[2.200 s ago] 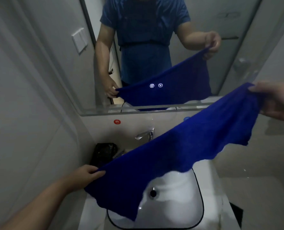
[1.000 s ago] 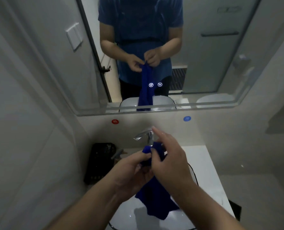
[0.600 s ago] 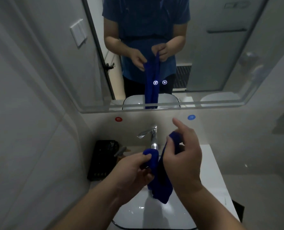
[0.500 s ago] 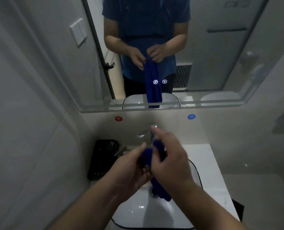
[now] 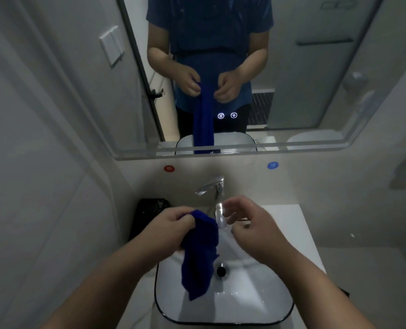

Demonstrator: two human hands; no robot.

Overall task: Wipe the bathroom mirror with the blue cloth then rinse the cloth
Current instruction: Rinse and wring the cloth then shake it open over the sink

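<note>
The blue cloth (image 5: 200, 252) hangs bunched from my left hand (image 5: 171, 230), which grips its top end above the white sink (image 5: 256, 302). My right hand (image 5: 252, 224) is beside it to the right, off the cloth, fingers curled apart and empty, just in front of the chrome faucet (image 5: 212, 186). A thin stream of water seems to run from the spout between my hands. The mirror (image 5: 316, 91) above the sink shows the person's reflection with the cloth dangling from one hand.
A black pouch (image 5: 149, 210) sits on the counter left of the sink against the wall. Red (image 5: 169, 168) and blue (image 5: 272, 165) round stickers mark the wall below the mirror. White countertop (image 5: 299, 233) extends to the right. The drain (image 5: 221, 270) is visible in the basin.
The cloth was spread wide between both hands, then gathered into a bunch. My right hand has now let go of it and moved right; the cloth hangs from my left hand alone.
</note>
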